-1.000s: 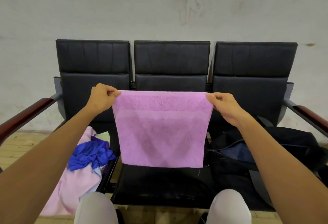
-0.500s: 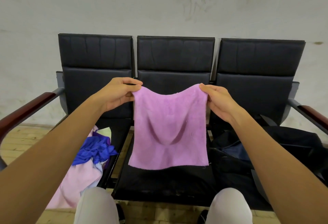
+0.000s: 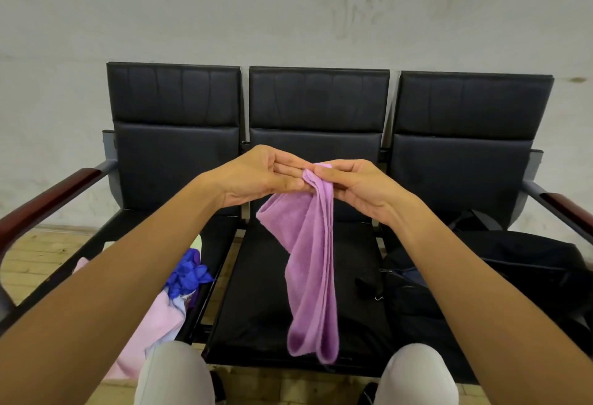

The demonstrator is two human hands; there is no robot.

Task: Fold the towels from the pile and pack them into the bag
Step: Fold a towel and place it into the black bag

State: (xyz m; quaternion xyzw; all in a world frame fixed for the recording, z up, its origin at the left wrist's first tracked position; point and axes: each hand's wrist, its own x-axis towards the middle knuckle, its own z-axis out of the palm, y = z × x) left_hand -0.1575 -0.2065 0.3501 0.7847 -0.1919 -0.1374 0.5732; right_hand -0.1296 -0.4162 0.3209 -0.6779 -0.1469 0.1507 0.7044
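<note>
I am pinching the purple towel [image 3: 313, 260] at frame centre between left hand [image 3: 256, 177] and right hand [image 3: 356, 186]; its length is hanging straight down, the bag [image 3: 513, 263] lying lower right, nearer my right.

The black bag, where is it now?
In the head view the black bag lies low on the right, on the rightmost seat, beside the hanging purple towel.

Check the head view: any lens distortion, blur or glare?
Head view: wide-angle bending bows the wooden armrest at the left edge; light is soft and even, no glare; the hanging purple terry towel and both hands are sharp.
</note>
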